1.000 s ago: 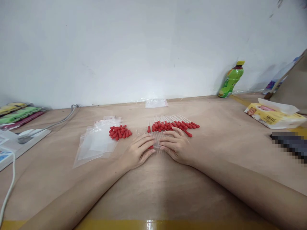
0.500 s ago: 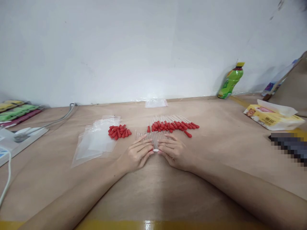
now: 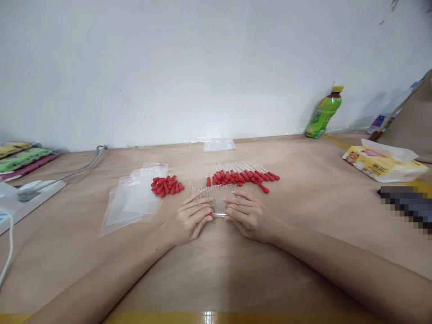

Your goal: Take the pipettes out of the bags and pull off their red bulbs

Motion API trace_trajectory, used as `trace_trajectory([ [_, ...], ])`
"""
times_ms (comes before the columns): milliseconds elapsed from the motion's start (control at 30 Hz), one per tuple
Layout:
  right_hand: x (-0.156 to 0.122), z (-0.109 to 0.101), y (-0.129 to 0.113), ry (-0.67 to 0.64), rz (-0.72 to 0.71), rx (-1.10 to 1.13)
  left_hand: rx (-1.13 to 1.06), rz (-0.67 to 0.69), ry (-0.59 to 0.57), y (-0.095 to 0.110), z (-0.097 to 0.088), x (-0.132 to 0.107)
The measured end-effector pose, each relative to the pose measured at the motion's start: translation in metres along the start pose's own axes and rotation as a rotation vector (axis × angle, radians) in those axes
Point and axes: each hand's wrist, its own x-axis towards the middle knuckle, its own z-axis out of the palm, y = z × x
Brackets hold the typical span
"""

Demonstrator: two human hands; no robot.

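A row of clear thin tubes point(image 3: 218, 200) lies side by side between my two hands. My left hand point(image 3: 189, 220) covers the row's left end, with a small red rubber bulb point(image 3: 210, 214) showing between its thumb and fingers. Over the right end, my right hand point(image 3: 249, 218) has its fingers on the tubes and its thumb at their near ends. Just beyond lie several droppers point(image 3: 243, 177) with red bulbs towards me and pale stems pointing away. A pile of loose red bulbs point(image 3: 167, 186) is left of the hands, beside clear zip bags point(image 3: 135, 200).
A green bottle point(image 3: 325, 112) leans by the wall. To the right are a yellow tissue pack point(image 3: 384, 165) and a blurred dark object point(image 3: 407, 204). On the left lie a white power strip point(image 3: 40, 191), a grey cable point(image 3: 84, 167) and coloured packets point(image 3: 23, 159).
My hands have moved slightly apart, baring more of the tube row between them. The bulbs, droppers and bags stay where they were.
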Motion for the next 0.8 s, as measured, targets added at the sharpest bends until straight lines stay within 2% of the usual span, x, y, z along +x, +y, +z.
trace_trajectory([
  [67,-0.002,-0.003,0.003,0.014,-0.008,-0.002,0.027,-0.005,-0.001,-0.004,-0.002,-0.005],
  [167,-0.006,-0.009,0.011,0.057,0.065,-0.001,0.089,-0.086,0.09,-0.016,-0.009,-0.01],
  [300,-0.005,-0.01,0.016,0.013,0.263,-0.076,0.194,-0.417,0.279,-0.042,-0.025,-0.011],
  [367,-0.002,-0.007,0.014,-0.017,0.307,-0.124,0.237,-0.601,0.326,-0.06,-0.034,-0.012],
  [500,0.005,0.0,0.01,-0.05,0.352,-0.142,0.309,-0.765,0.289,-0.098,-0.05,-0.025],
  [600,0.009,0.002,0.01,-0.059,0.375,-0.145,0.226,-0.923,0.255,-0.119,-0.053,-0.037],
  [700,0.015,0.003,0.009,-0.074,0.373,-0.18,0.139,-0.998,0.199,-0.125,-0.052,-0.042],
  [800,0.02,0.005,0.007,-0.11,0.362,-0.212,0.167,-0.996,0.156,-0.122,-0.051,-0.04],
])
